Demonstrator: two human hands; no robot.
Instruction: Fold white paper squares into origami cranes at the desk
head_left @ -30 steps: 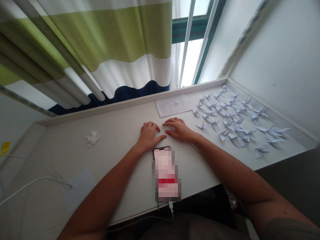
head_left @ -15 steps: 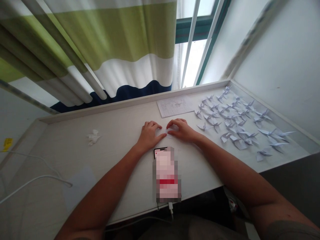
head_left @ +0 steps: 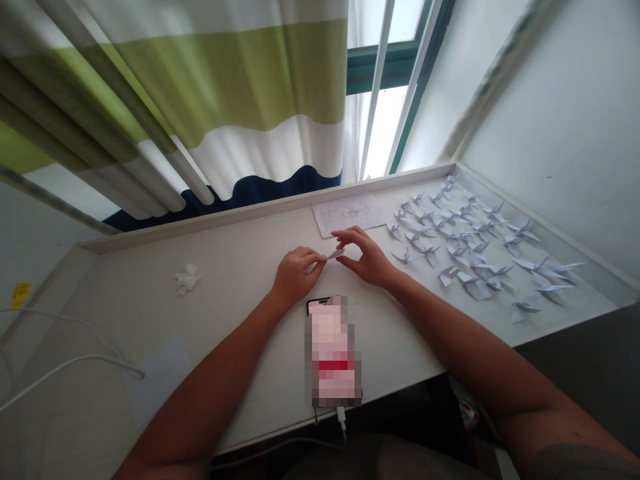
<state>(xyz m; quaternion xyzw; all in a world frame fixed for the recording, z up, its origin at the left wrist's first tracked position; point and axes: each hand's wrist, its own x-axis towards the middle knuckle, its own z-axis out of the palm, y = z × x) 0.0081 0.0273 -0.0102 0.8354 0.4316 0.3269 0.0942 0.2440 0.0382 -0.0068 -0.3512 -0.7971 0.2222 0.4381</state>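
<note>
A small folded piece of white paper (head_left: pixel 336 254) is pinched between the thumb and fingers of my left hand (head_left: pixel 299 275), its pointed end reaching to the right. My right hand (head_left: pixel 367 257) is at that end with thumb and fingers apart in a curve. Its fingertips are very near the paper, and nothing shows gripped between them. Both hands are over the white desk (head_left: pixel 240 267), just beyond a phone (head_left: pixel 333 350) whose screen is blurred out.
Several folded paper cranes (head_left: pixel 465 233) cover the desk's right side. A printed sheet (head_left: pixel 347 215) lies at the back edge. Left are a crumpled tissue (head_left: pixel 187 279), a flat paper sheet (head_left: pixel 160 373) and a white cable (head_left: pixel 75 360). A charging plug (head_left: pixel 341 419) is at the phone's near end.
The paper has come up off the desk in my left hand, its tip now showing. My right hand has opened, its fingers raised away from the paper.
</note>
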